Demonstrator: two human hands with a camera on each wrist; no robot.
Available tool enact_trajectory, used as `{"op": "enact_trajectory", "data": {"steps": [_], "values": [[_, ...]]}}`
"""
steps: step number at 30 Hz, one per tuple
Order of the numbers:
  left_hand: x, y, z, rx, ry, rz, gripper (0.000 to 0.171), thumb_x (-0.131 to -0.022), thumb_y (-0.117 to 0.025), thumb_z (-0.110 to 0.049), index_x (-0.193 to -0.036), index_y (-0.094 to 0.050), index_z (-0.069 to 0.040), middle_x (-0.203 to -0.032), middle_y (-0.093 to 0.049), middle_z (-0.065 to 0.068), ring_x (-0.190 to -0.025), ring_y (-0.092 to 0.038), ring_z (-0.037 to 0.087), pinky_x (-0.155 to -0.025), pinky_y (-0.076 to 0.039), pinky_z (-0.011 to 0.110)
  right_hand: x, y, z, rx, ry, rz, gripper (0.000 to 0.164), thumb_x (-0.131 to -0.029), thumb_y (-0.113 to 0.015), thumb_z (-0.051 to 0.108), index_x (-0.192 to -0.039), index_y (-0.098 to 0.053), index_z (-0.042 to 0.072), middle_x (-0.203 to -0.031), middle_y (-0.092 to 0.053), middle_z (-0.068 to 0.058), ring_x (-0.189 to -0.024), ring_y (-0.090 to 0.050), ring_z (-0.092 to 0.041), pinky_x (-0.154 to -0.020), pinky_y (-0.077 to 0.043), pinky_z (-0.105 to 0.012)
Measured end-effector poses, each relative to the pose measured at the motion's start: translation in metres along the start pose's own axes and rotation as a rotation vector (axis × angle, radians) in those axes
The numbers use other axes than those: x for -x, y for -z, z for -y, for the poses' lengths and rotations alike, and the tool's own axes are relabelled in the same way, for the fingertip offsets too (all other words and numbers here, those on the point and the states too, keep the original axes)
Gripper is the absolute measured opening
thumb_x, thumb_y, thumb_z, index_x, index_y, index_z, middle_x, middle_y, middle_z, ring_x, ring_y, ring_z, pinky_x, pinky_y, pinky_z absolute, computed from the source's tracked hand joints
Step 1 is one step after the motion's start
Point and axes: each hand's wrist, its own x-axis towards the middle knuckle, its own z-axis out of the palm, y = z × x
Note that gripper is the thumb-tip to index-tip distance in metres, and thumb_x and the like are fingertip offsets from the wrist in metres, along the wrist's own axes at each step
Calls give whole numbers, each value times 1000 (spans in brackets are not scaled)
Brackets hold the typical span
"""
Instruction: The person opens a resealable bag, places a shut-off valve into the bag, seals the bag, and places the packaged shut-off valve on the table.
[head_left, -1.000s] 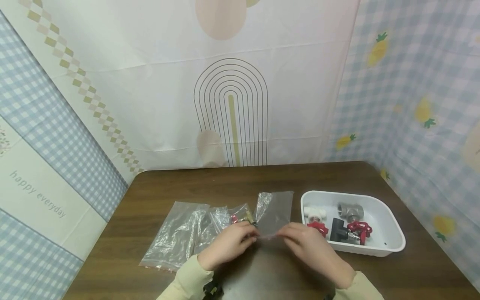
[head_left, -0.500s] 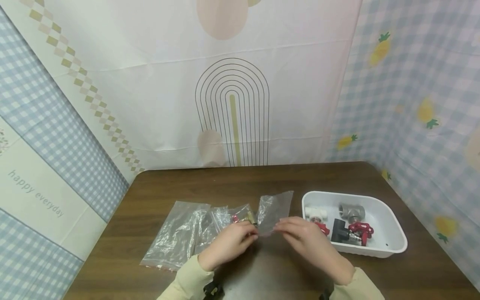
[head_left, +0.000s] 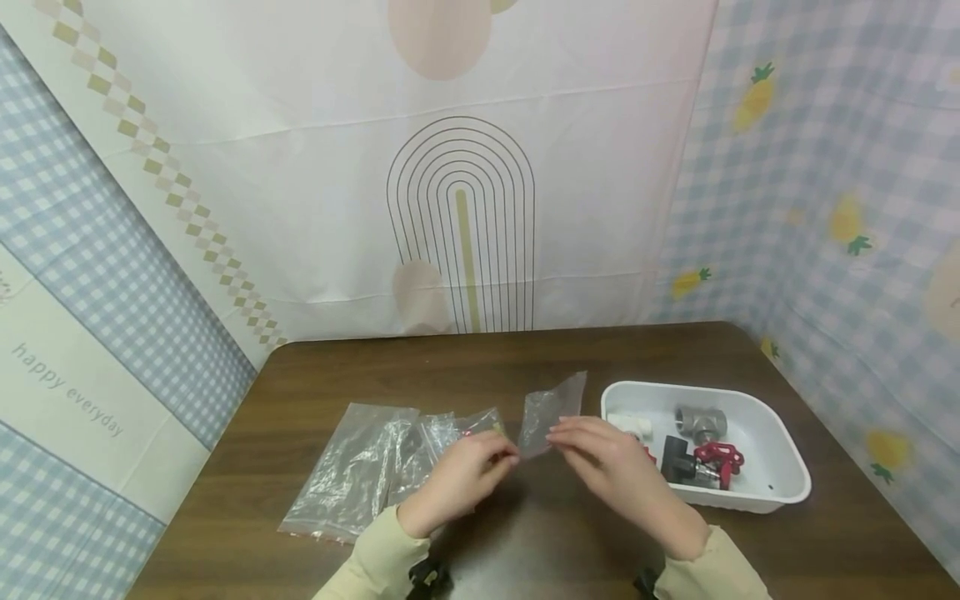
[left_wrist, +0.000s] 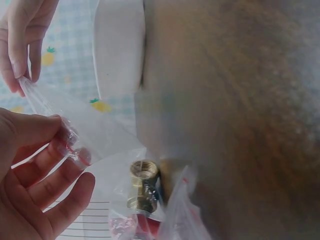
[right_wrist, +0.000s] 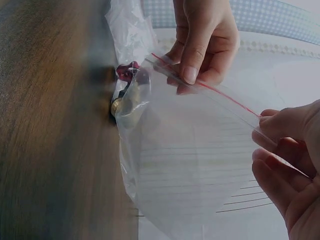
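A clear zip bag [head_left: 547,412] with a red strip along its mouth is held up off the table between both hands. My left hand [head_left: 467,471] pinches one end of that mouth between thumb and fingers. At the other end, my right hand [head_left: 611,467] pinches the same edge, as the right wrist view shows best. Nothing is seen inside this bag. Close by the left hand, a brass valve [left_wrist: 143,187] with a red handle lies in another clear bag; in the head view the hand mostly hides it.
Flat clear bags [head_left: 352,467] lie to the left on the brown table [head_left: 420,367]. At right stands a white tray [head_left: 772,467] with a grey metal tee fitting [head_left: 701,422], a black fitting [head_left: 677,458], red-handled valve parts [head_left: 720,456] and a white fitting [head_left: 628,425].
The held bag has risen from lying nearly flat and now slants upward. My right hand has moved slightly up and left; my left hand has lifted a little.
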Motion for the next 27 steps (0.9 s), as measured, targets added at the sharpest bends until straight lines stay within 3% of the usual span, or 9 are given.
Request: {"op": "enact_trajectory", "data": {"steps": [4, 10, 16, 20, 23, 27], "values": [[-3, 4, -3, 17, 8, -28, 8, -95, -70, -14, -100, -74, -10, -95, -72, -2, -81, -65, 7, -76, -54, 21, -1, 0, 1, -3, -3, -10, 43, -105, -46, 42, -106, -76, 11, -108, -74, -1, -103, -69, -24, -93, -54, -39], [-8, 12, -9, 63, -1, -102, 6, -93, -72, -13, -98, -74, -11, -90, -69, -3, -78, -62, 6, -73, -55, 22, -3, 0, 2, 7, -17, -14, 44, -105, -45, 43, -105, -76, 12, -107, -73, -1, -101, -68, -20, -93, -53, -33], [-12, 23, -13, 136, -8, -173, 6, -95, -70, -15, -98, -73, -11, -88, -66, -6, -77, -59, 4, -71, -57, 27, -2, 3, 3, 2, -86, 6, 42, -105, -48, 43, -107, -76, 11, -107, -73, -2, -103, -68, -20, -94, -52, -33], [-15, 30, -15, 153, -17, -189, 8, -97, -67, -16, -99, -72, -10, -93, -68, -4, -80, -61, 5, -74, -57, 29, -1, 4, 3, 4, -108, 20, 17, -97, -68, 18, -111, -75, 12, -109, -73, 1, -103, -68, -18, -91, -55, -35], [-16, 32, -18, 159, -26, -186, 8, -98, -66, -16, -99, -72, -10, -98, -69, -3, -85, -63, 6, -77, -57, 28, -1, 4, 4, 19, -103, 12, 32, -83, -74, -3, -112, -74, 12, -108, -73, 2, -100, -68, -18, -87, -57, -37], [-15, 33, -20, 177, -26, -173, 6, -97, -68, -15, -99, -72, -10, -100, -70, -3, -86, -64, 6, -80, -56, 24, -1, 5, 6, 39, -105, -1, 37, -81, -74, -8, -112, -74, 12, -106, -73, 2, -97, -69, -17, -83, -58, -38]]}}
